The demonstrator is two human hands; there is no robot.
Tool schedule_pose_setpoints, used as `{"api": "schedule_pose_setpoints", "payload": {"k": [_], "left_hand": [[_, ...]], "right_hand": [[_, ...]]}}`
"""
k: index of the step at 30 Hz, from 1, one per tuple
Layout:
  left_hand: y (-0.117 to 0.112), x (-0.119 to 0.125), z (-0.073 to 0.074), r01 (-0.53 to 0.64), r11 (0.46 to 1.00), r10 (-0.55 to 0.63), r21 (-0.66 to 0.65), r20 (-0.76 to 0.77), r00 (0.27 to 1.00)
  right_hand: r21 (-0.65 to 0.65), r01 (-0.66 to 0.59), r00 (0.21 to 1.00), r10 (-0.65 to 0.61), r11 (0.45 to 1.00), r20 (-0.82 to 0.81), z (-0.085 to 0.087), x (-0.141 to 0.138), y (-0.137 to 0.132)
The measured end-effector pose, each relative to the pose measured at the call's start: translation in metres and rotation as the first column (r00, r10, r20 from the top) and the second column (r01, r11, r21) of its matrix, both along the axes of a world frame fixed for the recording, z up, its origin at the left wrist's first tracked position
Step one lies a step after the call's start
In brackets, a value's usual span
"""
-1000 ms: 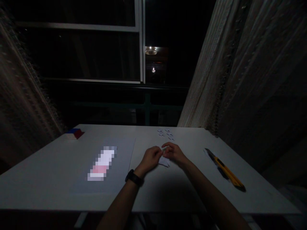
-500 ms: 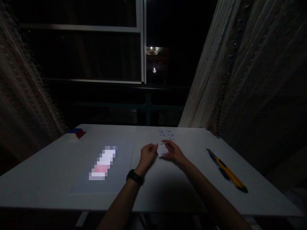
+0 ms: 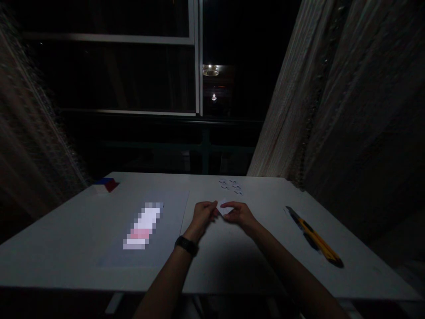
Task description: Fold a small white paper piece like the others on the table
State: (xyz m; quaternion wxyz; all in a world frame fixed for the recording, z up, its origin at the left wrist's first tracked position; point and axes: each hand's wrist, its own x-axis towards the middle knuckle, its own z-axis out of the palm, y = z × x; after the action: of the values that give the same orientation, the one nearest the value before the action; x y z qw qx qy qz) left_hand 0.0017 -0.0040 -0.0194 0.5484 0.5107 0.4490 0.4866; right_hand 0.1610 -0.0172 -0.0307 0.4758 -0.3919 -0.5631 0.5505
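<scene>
A small piece of white paper (image 3: 223,206), folded or creased, is held between my two hands above the middle of the table. My left hand (image 3: 203,214), with a dark band on its wrist, pinches the paper's left edge. On the other side my right hand (image 3: 243,214) grips it between thumb and fingers. Just beyond the hands lie several small paper pieces (image 3: 236,187) with dark marks, set out in rows; their exact shape is too small to tell.
A yellow and black utility knife (image 3: 314,235) lies at the right of the white table (image 3: 262,186). To the left rests a large paper sheet (image 3: 174,221) with a bright pixelated patch. A red, white and blue block (image 3: 105,185) sits at the far left. Curtains (image 3: 282,97) flank a dark window.
The fingers of my right hand have come down from the paper's top edge and closed nearer its side. The paper has turned slightly. Everything else on the table stays in place.
</scene>
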Motion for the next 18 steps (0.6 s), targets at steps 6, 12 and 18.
{"api": "schedule_pose_setpoints", "payload": {"k": [6,12,18], "left_hand": [[0.000,0.001,0.001,0.016,1.000,-0.016,-0.027,0.008,1.000],[0.001,0.000,-0.002,0.056,0.998,-0.053,0.030,-0.081,0.995],[0.003,-0.003,-0.005,0.036,0.984,0.007,0.173,-0.238,0.971]], "right_hand": [[0.018,0.061,0.998,-0.062,0.998,0.015,-0.006,0.001,0.004],[0.090,0.059,0.997,-0.064,0.994,0.048,-0.005,0.002,0.005],[0.222,0.079,0.992,-0.099,0.972,0.080,0.003,0.001,0.004]]}}
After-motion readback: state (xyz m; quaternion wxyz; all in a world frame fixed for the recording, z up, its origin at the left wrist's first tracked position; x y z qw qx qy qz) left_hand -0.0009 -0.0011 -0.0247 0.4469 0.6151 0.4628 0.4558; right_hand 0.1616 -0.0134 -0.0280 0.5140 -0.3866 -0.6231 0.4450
